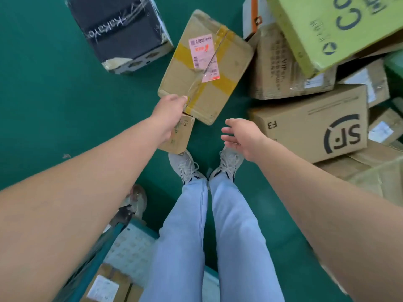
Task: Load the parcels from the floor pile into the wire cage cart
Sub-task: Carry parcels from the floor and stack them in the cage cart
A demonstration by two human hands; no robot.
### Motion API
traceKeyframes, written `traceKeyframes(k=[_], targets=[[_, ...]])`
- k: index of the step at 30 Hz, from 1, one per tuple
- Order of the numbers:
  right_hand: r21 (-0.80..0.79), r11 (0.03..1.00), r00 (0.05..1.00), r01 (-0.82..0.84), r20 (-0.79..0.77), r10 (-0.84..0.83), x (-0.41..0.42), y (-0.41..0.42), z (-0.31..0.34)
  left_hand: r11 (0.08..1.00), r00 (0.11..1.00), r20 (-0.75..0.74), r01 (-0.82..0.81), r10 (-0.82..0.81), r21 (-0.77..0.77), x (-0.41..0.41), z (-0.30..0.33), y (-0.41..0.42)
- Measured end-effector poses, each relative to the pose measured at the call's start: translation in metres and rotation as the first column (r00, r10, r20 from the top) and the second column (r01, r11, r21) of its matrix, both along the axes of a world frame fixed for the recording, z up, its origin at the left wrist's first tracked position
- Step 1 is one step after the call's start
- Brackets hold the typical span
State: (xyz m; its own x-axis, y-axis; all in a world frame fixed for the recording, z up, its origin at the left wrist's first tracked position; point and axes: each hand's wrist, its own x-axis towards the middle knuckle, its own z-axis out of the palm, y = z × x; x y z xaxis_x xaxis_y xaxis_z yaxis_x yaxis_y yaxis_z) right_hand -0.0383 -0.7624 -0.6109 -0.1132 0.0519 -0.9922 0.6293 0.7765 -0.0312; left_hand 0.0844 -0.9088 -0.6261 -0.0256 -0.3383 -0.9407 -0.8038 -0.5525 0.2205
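- The left hand [169, 114] is gripping the near corner of the taped brown box [205, 66] in the middle of the frame.
- The right hand [242, 136] is hanging open, fingers spread, holding nothing, just right of that box.
- A small box [178, 136] is sitting under the left hand; I cannot tell if the hand is touching it.
- The cart [122, 247] is showing at the bottom left, with parcels inside.
- To lift well, I think the open hand should be sliding under the far side, so the box is staying flat.
- The big pile, like the SF box [316, 127], is waiting on the right.
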Motion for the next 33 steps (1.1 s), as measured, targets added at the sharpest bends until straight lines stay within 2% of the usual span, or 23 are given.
traceKeyframes(k=[2, 5, 10, 14, 19, 23, 27, 33], targets=[[0.011, 1.000, 1.000, -0.021, 0.004, 0.021, 0.003, 0.001, -0.040, 0.992, 0.993, 0.039, 0.114, -0.112, -0.057, 0.005, -0.042, -0.004], [0.019, 0.999, 0.999, -0.042, -0.010, 0.042, 0.007, -0.003, -0.098, 0.966, 0.978, 0.112, 0.193, -0.176, -0.170, 0.013, -0.101, -0.015], [-0.011, 0.998, 0.999, -0.054, 0.008, 0.054, 0.023, -0.013, -0.157, 0.952, 0.974, 0.179, 0.183, -0.142, -0.244, 0.022, -0.162, -0.031], [-0.029, 0.999, 1.000, -0.014, -0.018, 0.014, 0.030, -0.021, -0.156, 0.954, 0.989, 0.123, 0.119, -0.087, -0.275, 0.026, -0.165, -0.044], [-0.135, 0.991, 0.984, 0.016, -0.176, -0.040, 0.020, -0.033, -0.098, 0.935, 0.998, -0.032, 0.035, -0.050, -0.353, 0.023, -0.106, -0.063], [-0.201, 0.979, 0.958, 0.028, -0.273, -0.084, -0.003, -0.067, -0.020, 0.950, 0.987, -0.158, -0.043, -0.007, -0.309, 0.015, -0.022, -0.081], [-0.183, 0.982, 0.948, -0.046, -0.317, -0.014, -0.019, -0.093, 0.068, 0.963, 0.960, -0.273, -0.125, 0.057, -0.238, 0.022, 0.065, -0.090], [-0.144, 0.977, 0.930, -0.160, -0.353, 0.101, 0.006, -0.094, 0.194, 0.946, 0.934, -0.330, -0.220, 0.135, -0.238, 0.064, 0.193, -0.071]])
